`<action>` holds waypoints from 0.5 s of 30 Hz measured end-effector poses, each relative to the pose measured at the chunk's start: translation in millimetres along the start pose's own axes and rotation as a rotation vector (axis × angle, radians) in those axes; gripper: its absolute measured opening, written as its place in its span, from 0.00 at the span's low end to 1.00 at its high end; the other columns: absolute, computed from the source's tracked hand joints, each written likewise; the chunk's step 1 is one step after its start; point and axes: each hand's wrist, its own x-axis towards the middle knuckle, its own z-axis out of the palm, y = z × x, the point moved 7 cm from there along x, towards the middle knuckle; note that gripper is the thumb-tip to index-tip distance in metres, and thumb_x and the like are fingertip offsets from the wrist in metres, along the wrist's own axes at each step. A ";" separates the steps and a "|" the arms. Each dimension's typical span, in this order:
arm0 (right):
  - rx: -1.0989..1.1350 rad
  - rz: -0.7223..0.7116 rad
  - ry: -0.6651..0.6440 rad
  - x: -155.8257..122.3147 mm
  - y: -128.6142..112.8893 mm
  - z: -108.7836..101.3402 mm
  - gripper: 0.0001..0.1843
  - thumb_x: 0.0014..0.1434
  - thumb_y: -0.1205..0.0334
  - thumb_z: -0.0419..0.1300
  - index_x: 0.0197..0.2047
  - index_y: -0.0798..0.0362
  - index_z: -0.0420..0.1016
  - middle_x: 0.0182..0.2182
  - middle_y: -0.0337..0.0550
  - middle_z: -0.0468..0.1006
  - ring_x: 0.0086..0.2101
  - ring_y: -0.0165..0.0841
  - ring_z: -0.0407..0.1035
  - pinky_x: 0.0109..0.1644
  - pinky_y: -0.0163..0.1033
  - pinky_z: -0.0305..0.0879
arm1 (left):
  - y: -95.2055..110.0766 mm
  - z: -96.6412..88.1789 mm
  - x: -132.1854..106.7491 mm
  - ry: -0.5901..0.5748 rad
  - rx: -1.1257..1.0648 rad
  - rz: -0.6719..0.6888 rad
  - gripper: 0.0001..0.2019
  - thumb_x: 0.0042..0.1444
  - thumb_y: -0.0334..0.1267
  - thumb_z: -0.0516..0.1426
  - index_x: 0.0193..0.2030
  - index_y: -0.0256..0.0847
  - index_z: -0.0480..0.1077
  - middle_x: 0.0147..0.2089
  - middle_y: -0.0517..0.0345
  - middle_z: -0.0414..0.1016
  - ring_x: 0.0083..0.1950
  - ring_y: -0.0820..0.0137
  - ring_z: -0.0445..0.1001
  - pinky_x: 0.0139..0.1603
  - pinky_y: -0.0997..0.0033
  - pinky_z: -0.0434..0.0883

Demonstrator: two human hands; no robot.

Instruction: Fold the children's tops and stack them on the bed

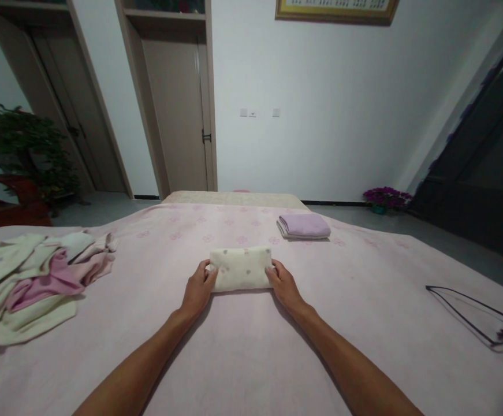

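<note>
A cream folded cloth (241, 268) with small dots lies flat on the pink bedspread (242, 358) in the middle of the view. My left hand (198, 289) grips its left end, fingers curled round the edge. My right hand (284, 284) holds its right end the same way. Both forearms reach in from the bottom of the frame.
A folded lilac cloth (304, 226) lies beyond and to the right. A heap of cream and pink cloths (34, 277) sits at the left. A black wire hanger (476, 315) lies at the right. Doors, a plant (21, 150) and a white wall stand behind the bed.
</note>
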 end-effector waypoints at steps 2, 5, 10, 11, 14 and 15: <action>-0.058 0.024 0.030 8.9 2.9 2.0 0.26 0.65 0.49 0.51 0.59 0.57 0.69 0.47 0.51 0.79 0.45 0.41 0.73 0.49 0.42 0.68 | -4.0 3.6 9.6 0.007 0.065 -0.051 0.22 0.65 0.47 0.49 0.61 0.37 0.65 0.31 0.58 0.76 0.33 0.65 0.75 0.34 0.71 0.64; -0.240 0.092 0.057 17.0 5.2 4.2 0.26 0.67 0.53 0.49 0.63 0.56 0.67 0.51 0.52 0.78 0.49 0.40 0.73 0.53 0.41 0.65 | -7.1 7.2 18.4 0.003 0.209 -0.099 0.23 0.66 0.44 0.49 0.65 0.37 0.61 0.35 0.53 0.79 0.36 0.63 0.77 0.36 0.70 0.64; -0.566 0.144 0.000 19.5 -1.2 7.7 0.26 0.69 0.55 0.46 0.66 0.54 0.63 0.48 0.54 0.80 0.47 0.42 0.75 0.51 0.42 0.63 | -7.1 8.2 24.2 -0.042 0.435 -0.156 0.23 0.67 0.45 0.49 0.65 0.39 0.60 0.44 0.46 0.81 0.45 0.59 0.79 0.41 0.68 0.65; -0.608 0.150 -0.021 20.0 -2.2 8.0 0.26 0.69 0.56 0.47 0.67 0.54 0.63 0.48 0.55 0.80 0.47 0.43 0.75 0.51 0.42 0.63 | -7.6 7.5 25.4 -0.056 0.462 -0.171 0.23 0.67 0.46 0.49 0.65 0.39 0.61 0.45 0.45 0.81 0.47 0.58 0.78 0.42 0.68 0.66; -0.676 0.161 -0.047 22.9 -3.1 6.2 0.27 0.68 0.55 0.49 0.66 0.56 0.62 0.53 0.57 0.77 0.50 0.43 0.73 0.51 0.41 0.62 | -12.1 4.3 29.5 -0.104 0.500 -0.219 0.24 0.65 0.50 0.51 0.62 0.38 0.63 0.50 0.42 0.79 0.51 0.55 0.77 0.44 0.65 0.66; -0.690 0.165 -0.051 24.2 -2.4 5.3 0.26 0.68 0.55 0.50 0.65 0.57 0.64 0.54 0.57 0.76 0.51 0.43 0.72 0.51 0.41 0.61 | -13.7 3.0 30.9 -0.117 0.503 -0.227 0.24 0.64 0.52 0.52 0.59 0.37 0.65 0.51 0.41 0.78 0.52 0.54 0.76 0.44 0.65 0.65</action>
